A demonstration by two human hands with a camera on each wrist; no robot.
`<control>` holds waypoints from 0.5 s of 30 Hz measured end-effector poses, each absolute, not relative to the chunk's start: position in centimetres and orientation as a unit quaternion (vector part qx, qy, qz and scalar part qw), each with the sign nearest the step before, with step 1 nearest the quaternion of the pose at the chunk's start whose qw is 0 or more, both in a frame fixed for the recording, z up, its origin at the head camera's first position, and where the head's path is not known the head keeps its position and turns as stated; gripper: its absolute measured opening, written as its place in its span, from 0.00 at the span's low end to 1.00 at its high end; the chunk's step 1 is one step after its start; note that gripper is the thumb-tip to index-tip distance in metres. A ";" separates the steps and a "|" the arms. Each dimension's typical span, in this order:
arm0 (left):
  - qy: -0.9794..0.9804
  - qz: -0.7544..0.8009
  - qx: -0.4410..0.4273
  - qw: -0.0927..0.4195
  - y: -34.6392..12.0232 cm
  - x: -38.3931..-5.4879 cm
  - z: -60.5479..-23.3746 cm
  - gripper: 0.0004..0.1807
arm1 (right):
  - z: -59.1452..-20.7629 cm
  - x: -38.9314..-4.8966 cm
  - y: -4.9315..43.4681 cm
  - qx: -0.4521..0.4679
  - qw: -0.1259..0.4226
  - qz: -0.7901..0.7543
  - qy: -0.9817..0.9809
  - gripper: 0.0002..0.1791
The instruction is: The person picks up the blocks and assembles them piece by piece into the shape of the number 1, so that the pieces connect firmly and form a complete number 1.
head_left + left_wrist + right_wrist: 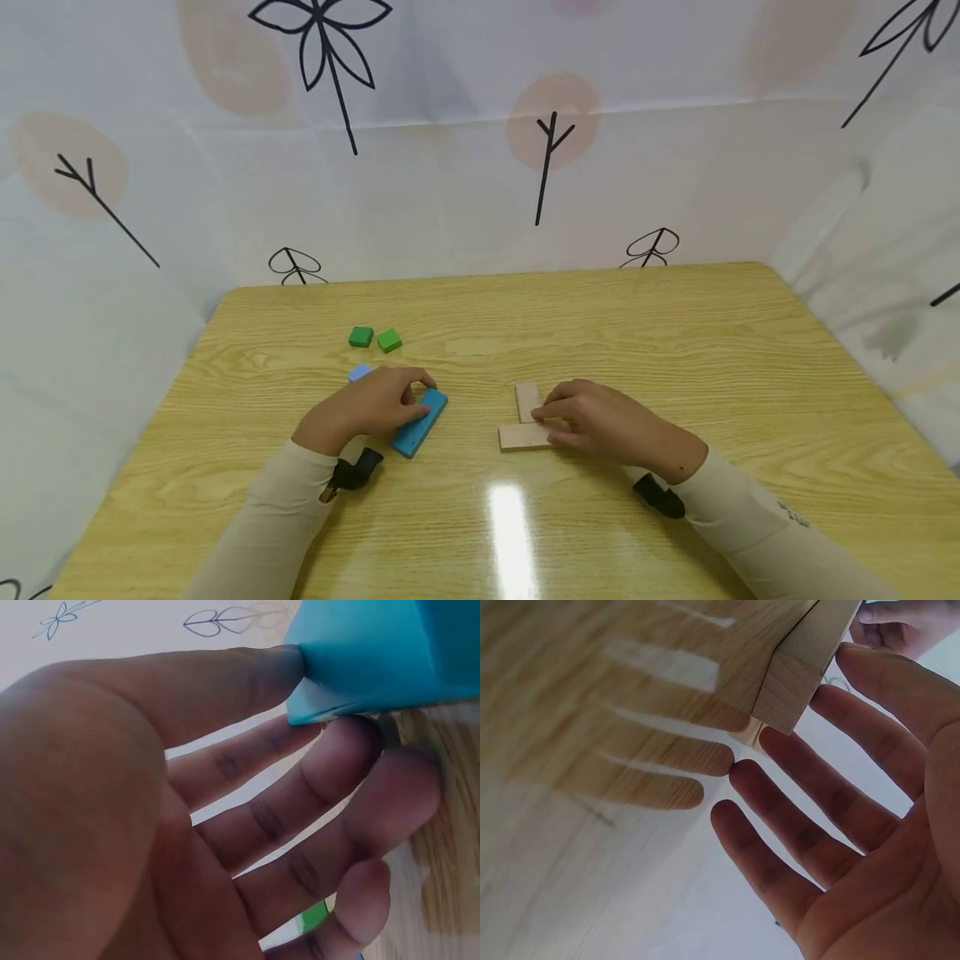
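Note:
In the head view my left hand [375, 402] pinches a long blue block [411, 437] near its far end, with the thumb on it and the index finger at its tip. The left wrist view has the thumb pressed against the blue block [375, 660]; the other fingers bend loosely below it. My right hand [607, 421] holds the right end of a long plain wooden block [519, 437] between thumb and index finger. A second wooden block [527, 398] stands at a right angle behind it, near the index fingertip. The hand partly covers both wooden blocks.
Two small green blocks, one dark [361, 337] and one bright [389, 340], lie beyond my left hand. A light blue block [359, 372] is partly hidden behind that hand. The wood-grain table [675, 333] ends at a patterned white cloth [450, 192].

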State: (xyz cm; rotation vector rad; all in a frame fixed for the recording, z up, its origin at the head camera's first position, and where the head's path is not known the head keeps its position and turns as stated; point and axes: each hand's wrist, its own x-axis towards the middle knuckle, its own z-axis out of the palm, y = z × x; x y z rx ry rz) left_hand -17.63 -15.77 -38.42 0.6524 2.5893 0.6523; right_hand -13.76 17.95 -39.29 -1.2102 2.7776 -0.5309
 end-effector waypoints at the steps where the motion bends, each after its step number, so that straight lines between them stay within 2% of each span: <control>1: 0.922 0.237 0.232 0.200 -15.8 -17.7 -38.4 0.19 | -39.3 -13.8 17.9 -0.394 0.033 -0.173 0.902 0.16; 15: 0.903 0.270 0.236 0.236 -15.9 -18.0 -39.1 0.19 | -39.2 -13.7 17.9 -0.394 0.031 -0.175 0.902 0.16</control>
